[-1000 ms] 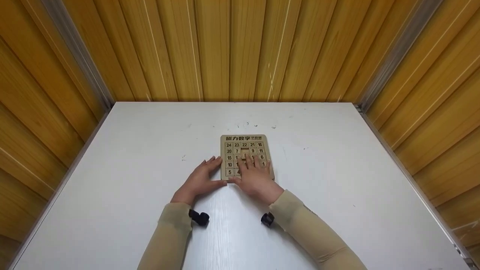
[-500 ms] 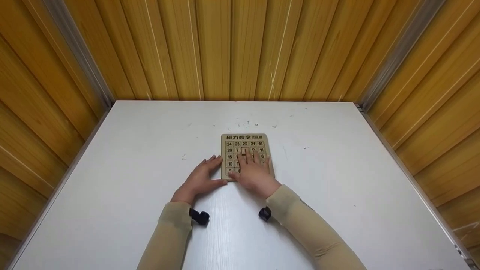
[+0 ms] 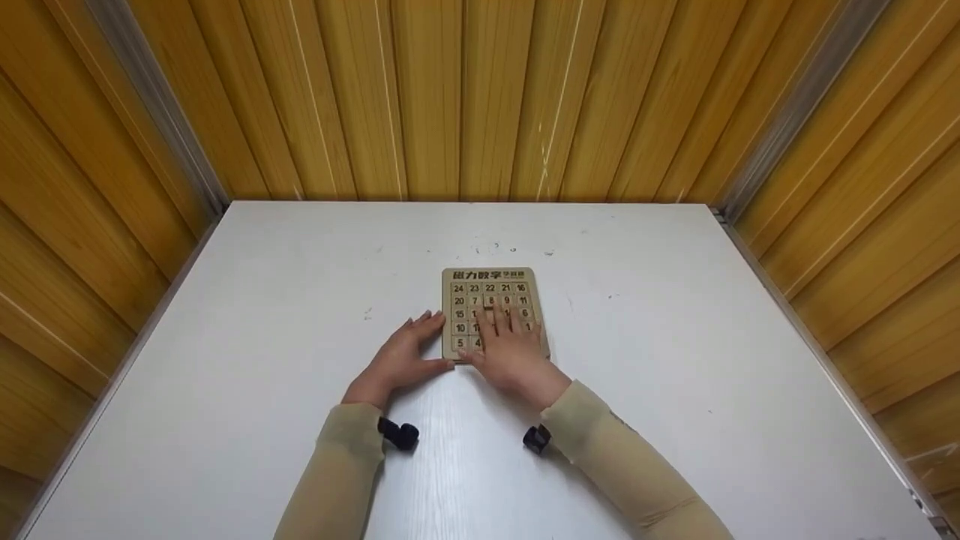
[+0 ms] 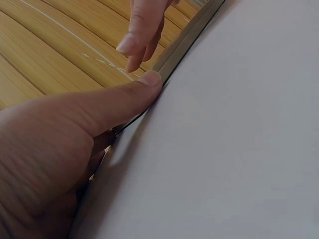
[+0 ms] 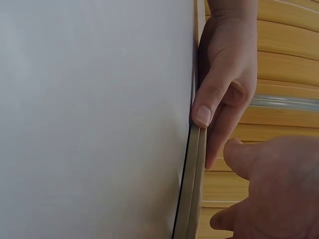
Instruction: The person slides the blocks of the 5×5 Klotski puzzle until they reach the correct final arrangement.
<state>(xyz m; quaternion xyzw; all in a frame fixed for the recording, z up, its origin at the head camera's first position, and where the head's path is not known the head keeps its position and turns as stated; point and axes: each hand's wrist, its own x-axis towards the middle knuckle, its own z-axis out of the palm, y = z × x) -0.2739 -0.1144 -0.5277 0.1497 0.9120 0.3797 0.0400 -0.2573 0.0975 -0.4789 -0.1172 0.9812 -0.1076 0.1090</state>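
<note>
The pale tan, rectangular wooden number-puzzle board (image 3: 447,304) lies flat between the hands. The left hand (image 3: 399,361) has its thumb and fingers spread, the thumb touching the board's near edge, the fingers at its left side. The right hand (image 3: 516,358), fingers spread apart, lies over the small square numbered wooden tiles (image 3: 475,301), a fingertip just beside the "8". The smooth white tabletop (image 3: 360,262) extends all around both hands.
</note>
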